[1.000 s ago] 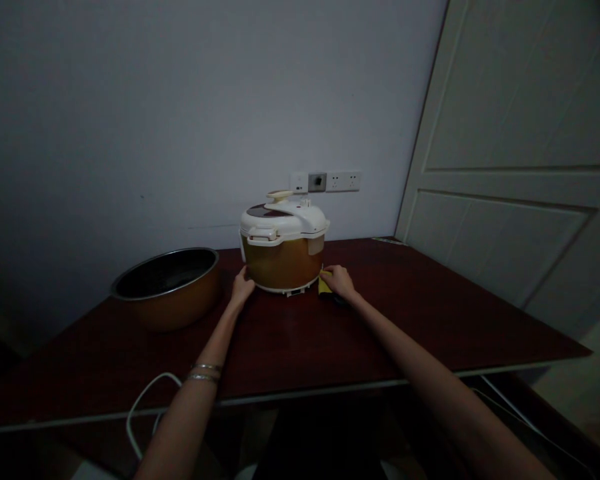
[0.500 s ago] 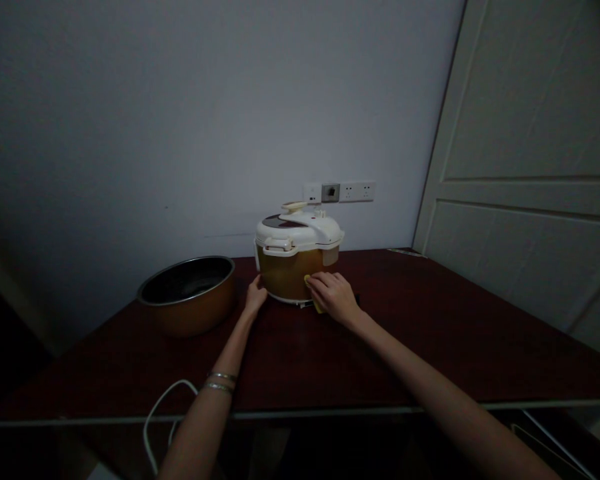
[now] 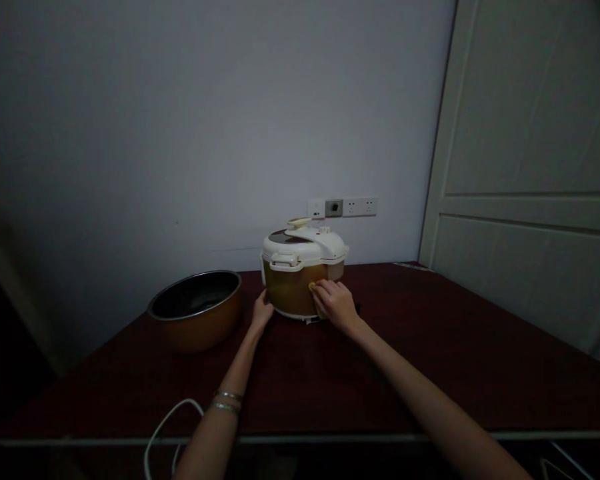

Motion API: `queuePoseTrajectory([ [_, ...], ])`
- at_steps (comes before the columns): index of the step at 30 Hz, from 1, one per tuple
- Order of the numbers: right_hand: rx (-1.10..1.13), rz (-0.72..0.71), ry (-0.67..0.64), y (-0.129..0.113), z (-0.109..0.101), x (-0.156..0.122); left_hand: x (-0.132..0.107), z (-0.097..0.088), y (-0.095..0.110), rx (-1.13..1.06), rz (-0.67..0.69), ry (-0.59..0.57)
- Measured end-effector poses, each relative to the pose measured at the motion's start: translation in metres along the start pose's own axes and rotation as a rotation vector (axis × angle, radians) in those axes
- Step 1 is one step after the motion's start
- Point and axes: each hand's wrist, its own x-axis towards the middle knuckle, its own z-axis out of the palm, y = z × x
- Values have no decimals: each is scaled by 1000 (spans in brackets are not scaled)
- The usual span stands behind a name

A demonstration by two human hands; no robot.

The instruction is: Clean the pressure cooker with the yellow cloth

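Note:
An electric pressure cooker (image 3: pixel 291 288) stands on the table, with a gold-brown body and a white lid (image 3: pixel 305 244). My right hand (image 3: pixel 336 303) presses a yellow sponge (image 3: pixel 312 287) against the front of the cooker's body, and most of the sponge is hidden under my fingers. On the cooker's lower left side rests my left hand (image 3: pixel 263 311), its fingers curved against the body.
A dark-lined, copper-coloured inner pot (image 3: pixel 200 333) stands to the left of the cooker on the dark red table (image 3: pixel 300 383). A white cable (image 3: pixel 163 427) hangs near the front edge. Behind are a wall socket panel (image 3: pixel 343 207) and, to the right, a white door (image 3: pixel 525 133).
My right hand has moved from beside the cooker's base onto its front with the sponge. My head has tilted, so the whole scene sits lower in the view.

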Motion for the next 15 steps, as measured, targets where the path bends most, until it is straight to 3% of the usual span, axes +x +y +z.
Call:
queuePoseTrajectory([
  [6,19,31,81,4,-3,19,-4,1,6,-3,-24,15],
  [12,-33,-317,-180,-4,25,-23,-4,-1,7,-2,-93,51],
  [15,-54,-382,-219,-14,26,-15,0,-8,5,11,-172,85],
])
